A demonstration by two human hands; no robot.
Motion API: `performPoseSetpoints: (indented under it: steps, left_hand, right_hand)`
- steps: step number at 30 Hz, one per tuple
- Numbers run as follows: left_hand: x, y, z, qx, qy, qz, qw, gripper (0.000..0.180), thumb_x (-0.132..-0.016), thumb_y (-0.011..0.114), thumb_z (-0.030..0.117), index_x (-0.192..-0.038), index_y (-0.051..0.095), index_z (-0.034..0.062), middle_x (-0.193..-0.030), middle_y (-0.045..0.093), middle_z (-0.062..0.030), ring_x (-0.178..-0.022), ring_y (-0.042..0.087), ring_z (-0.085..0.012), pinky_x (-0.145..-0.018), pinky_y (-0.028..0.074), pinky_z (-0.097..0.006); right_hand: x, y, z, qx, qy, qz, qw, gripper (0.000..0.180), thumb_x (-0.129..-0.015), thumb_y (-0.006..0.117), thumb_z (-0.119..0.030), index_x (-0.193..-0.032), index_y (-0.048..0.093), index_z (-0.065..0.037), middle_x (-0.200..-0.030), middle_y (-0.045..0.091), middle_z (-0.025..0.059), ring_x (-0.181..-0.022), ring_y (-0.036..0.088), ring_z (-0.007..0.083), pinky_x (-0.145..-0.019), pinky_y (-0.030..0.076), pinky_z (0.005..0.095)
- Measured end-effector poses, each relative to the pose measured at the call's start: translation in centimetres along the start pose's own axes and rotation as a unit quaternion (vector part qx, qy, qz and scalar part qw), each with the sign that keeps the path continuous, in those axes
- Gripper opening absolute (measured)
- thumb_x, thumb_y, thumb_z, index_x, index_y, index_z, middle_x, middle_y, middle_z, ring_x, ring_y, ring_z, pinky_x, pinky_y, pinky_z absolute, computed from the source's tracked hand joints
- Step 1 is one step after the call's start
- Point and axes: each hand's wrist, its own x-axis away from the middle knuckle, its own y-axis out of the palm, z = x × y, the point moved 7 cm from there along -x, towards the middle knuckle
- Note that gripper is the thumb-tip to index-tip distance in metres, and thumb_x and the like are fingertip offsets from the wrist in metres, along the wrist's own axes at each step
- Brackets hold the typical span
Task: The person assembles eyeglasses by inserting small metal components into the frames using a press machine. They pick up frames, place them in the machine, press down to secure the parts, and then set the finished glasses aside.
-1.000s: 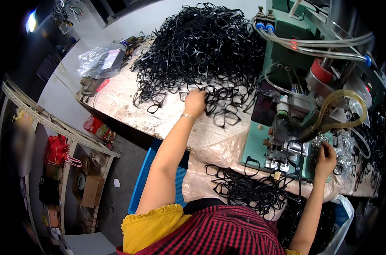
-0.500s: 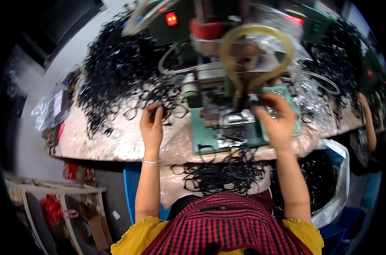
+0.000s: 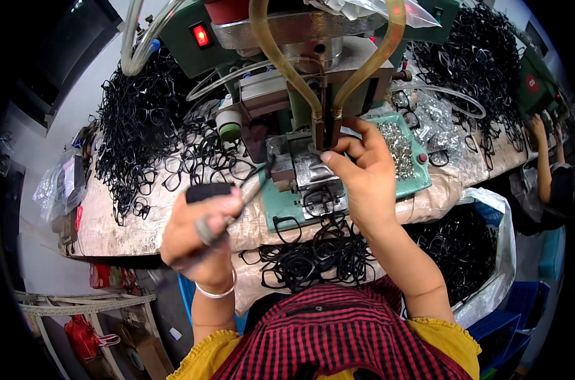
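Observation:
My left hand (image 3: 202, 237) is closed and smeared by motion, left of the machine's fixture. A thin dark thing slants out of its fingers toward the fixture, too blurred to name. My right hand (image 3: 366, 171) has thumb and fingertips brought together at the metal fixture (image 3: 313, 168), beside the lower ends of two yellowish tubes (image 3: 357, 82). Whatever those fingertips hold is hidden or too small to make out. A black eyeglass frame (image 3: 319, 201) lies at the fixture's front, and a pile of black eyeglass frames (image 3: 316, 256) spreads between my forearms.
A green tray (image 3: 420, 180) of small shiny parts stands right of the fixture. Heaps of black frames (image 3: 135, 120) cover the table's far left and far right. A white sack (image 3: 499, 253) of frames stands at the lower right. Another person's arm (image 3: 544, 158) is at far right.
My left hand has come nearer and slightly left, now with a dark thing in its fingers. My right hand has moved left to the fixture below the tubes. The whole view has shifted.

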Motion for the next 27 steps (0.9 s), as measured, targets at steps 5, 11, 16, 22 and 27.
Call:
performPoseSetpoints:
  steps: [5, 11, 16, 22, 27]
  left_hand:
    - [0.4, 2.1, -1.0, 0.014, -0.036, -0.038, 0.999, 0.016, -0.083, 0.072, 0.002, -0.097, 0.066, 0.0053, -0.095, 0.073, -0.0156, -0.082, 0.071, -0.0298, -0.076, 0.056, -0.037]
    - [-2.2, 0.7, -4.4, 0.128, -0.108, 0.138, 0.976, 0.018, -0.088, 0.068, 0.002, -0.105, 0.061, -0.0020, -0.098, 0.070, -0.0173, -0.089, 0.069, -0.0265, -0.081, 0.054, -0.035]
    - [-2.7, 1.0, -4.1, 0.125, -0.108, 0.079, 0.983, 0.017, -0.088, 0.068, -0.001, -0.103, 0.060, -0.0019, -0.101, 0.068, -0.0188, -0.095, 0.069, -0.0299, -0.087, 0.056, -0.039]
    - [-2.9, 0.7, -4.1, 0.110, -0.125, 0.077, 0.983, 0.016, -0.088, 0.067, -0.003, -0.103, 0.060, -0.0028, -0.099, 0.068, -0.0175, -0.094, 0.069, -0.0292, -0.088, 0.055, -0.039]
    - [-2.8, 0.8, -3.2, 0.125, -0.127, 0.056, 0.982, 0.015, -0.088, 0.064, -0.005, -0.102, 0.061, -0.0031, -0.101, 0.067, -0.0177, -0.094, 0.069, -0.0311, -0.089, 0.054, -0.041]
  right_hand:
    - [-0.3, 0.8, 0.0, 0.042, -0.018, -0.023, 0.999, 0.051, -0.080, 0.066, 0.007, -0.127, 0.046, 0.005, -0.094, 0.066, 0.0066, -0.089, 0.059, 0.0107, -0.085, 0.046, 0.0248]
    - [-0.1, 0.2, 1.5, 0.022, -0.056, -0.024, 0.998, 0.060, -0.081, 0.068, 0.009, -0.134, 0.040, 0.004, -0.098, 0.064, 0.0063, -0.093, 0.057, 0.0107, -0.086, 0.046, 0.0241]
    - [0.3, -0.9, 1.8, 0.003, -0.078, 0.021, 0.997, 0.060, -0.079, 0.069, 0.008, -0.132, 0.040, 0.006, -0.088, 0.067, 0.0064, -0.092, 0.060, 0.0121, -0.090, 0.045, 0.0259]
    - [0.2, -0.4, 1.2, 0.007, -0.050, 0.011, 0.999, 0.061, -0.080, 0.067, 0.009, -0.134, 0.039, 0.006, -0.089, 0.066, 0.0070, -0.093, 0.060, 0.0124, -0.089, 0.045, 0.0261]
    - [0.3, -0.1, -0.1, -0.032, 0.008, -0.012, 0.999, 0.060, -0.081, 0.066, 0.007, -0.135, 0.038, 0.007, -0.089, 0.066, 0.0070, -0.091, 0.060, 0.0114, -0.087, 0.044, 0.0245]
